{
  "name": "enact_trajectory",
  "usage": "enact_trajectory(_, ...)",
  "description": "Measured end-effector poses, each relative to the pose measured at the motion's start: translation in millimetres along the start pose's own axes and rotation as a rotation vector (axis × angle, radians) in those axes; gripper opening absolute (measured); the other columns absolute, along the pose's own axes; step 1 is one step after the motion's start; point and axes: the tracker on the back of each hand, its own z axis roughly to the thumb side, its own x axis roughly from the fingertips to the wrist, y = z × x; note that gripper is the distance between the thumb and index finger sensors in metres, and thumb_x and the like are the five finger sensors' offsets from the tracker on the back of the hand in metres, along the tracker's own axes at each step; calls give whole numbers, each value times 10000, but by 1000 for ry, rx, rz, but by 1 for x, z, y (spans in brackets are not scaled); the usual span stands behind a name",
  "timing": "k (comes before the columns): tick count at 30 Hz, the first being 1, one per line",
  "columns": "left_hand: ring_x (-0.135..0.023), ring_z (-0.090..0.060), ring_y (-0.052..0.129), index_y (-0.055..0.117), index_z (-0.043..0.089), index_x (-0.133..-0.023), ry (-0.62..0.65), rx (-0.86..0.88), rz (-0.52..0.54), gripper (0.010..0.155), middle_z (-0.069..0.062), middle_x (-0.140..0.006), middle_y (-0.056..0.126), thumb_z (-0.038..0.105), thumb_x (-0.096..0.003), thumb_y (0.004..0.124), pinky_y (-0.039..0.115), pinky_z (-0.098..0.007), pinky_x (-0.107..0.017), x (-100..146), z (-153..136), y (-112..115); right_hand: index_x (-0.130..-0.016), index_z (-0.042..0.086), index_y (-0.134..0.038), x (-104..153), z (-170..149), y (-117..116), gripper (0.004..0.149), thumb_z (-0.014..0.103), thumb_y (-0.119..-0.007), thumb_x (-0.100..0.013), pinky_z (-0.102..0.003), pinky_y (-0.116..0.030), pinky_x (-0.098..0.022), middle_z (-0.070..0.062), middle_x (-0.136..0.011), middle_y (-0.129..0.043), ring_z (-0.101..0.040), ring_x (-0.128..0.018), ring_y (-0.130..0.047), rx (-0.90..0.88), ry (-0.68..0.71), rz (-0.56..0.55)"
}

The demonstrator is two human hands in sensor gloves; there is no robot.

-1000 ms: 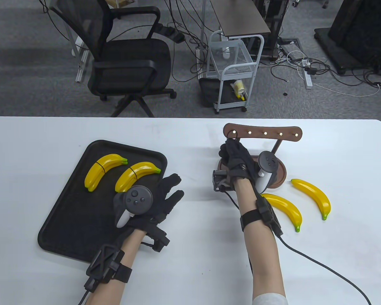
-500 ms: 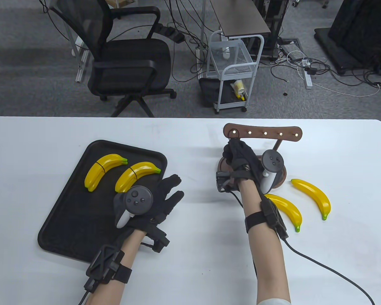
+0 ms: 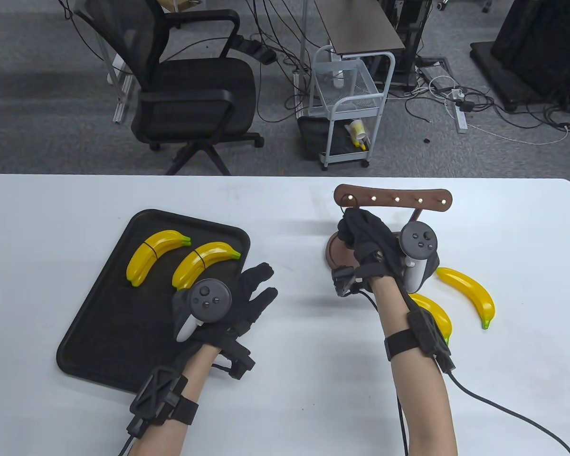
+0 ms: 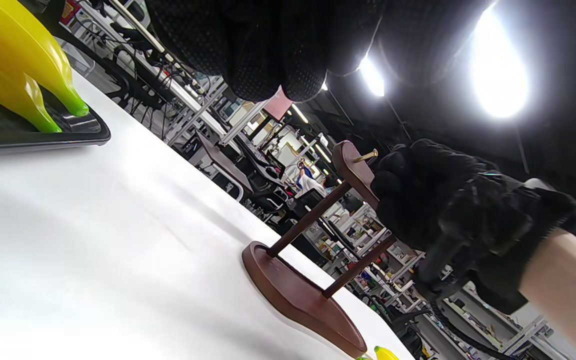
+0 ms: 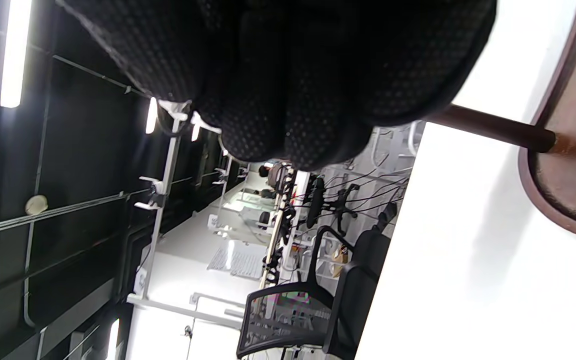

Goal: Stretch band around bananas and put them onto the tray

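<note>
While two of the glossy yellow plastic bananas already lie banded on the black rectangular tray [image 3: 99, 332], the remaining stock sits off it, which suggests the job is about half done.

Item: banded banana, far-left [image 3: 153, 252], and banded banana, nearer centre [image 3: 200, 262]. Both on the tray's far half, side by side and apart, each with a thin dark band across its middle. Long axes run diagonally, green stem tips pointing to the far right.

Item: two loose yellow bananas on the white table, right of the stand. One [image 3: 470, 292] lies fully in view, green tip toward the near edge; the other [image 3: 434, 313] is partly hidden under the right forearm. No band visible on either.

Item: dark wooden peg rack on an oval base [image 3: 393, 198], brass pegs in a row, likely the band supply.

Item: right hand [image 3: 366, 237], fingers curled together at the leftmost peg, probably taking a band; whether one is pinched cannot be told.

Item: left hand [image 3: 247, 304], fingers straight and spread, holding nothing, resting at the tray's right edge, seemingly waiting.
</note>
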Motion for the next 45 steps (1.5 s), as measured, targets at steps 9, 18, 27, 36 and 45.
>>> enact_trajectory(9, -1077, -339, 719, 538, 255, -1120, -2, -8, -6, 576, -24, -1183, 648, 480, -616, 702, 596, -507, -809, 0, 0, 2, -865, 89, -822, 35, 12, 0, 382, 330, -732, -582, -501, -817, -435, -89, -745, -950, -313, -595, -987, 80, 158, 123)
enact_trajectory(18, -1077, -339, 719, 538, 255, -1120, 3, -13, -6, 576, -24, -1183, 648, 480, -616, 703, 596, -507, -808, 0, 1, 2, -868, 91, -820, 65, 5, -8, 381, 328, -730, -583, -505, -815, -438, -100, -752, -944, -320, -602, -984, 149, 251, 227)
enact_trajectory(27, -1076, -338, 721, 541, 255, -1119, 5, -17, 0, 580, -22, -1183, 650, 485, -613, 705, 598, -506, -808, 0, 0, 1, -874, 95, -810, 71, 2, -17, 380, 322, -717, -583, -511, -808, -448, -101, -763, -934, -327, -616, -975, 153, 278, 349)
enact_trajectory(36, -1078, -335, 722, 540, 258, -1120, 17, 10, -10, 603, -20, -1183, 651, 509, -600, 711, 600, -504, -810, 0, -1, 0, -879, 99, -805, 74, -5, -28, 380, 321, -714, -584, -517, -803, -454, -99, -770, -930, -332, -625, -969, 153, 278, 460)
enact_trajectory(45, -1077, -335, 727, 540, 260, -1121, 29, 70, -26, 629, -18, -1184, 653, 530, -585, 727, 605, -503, -810, -1, -4, -1, -880, 104, -805, 80, -2, -39, 379, 324, -713, -585, -515, -803, -457, -96, -773, -929, -329, -629, -969, 121, 303, 554)
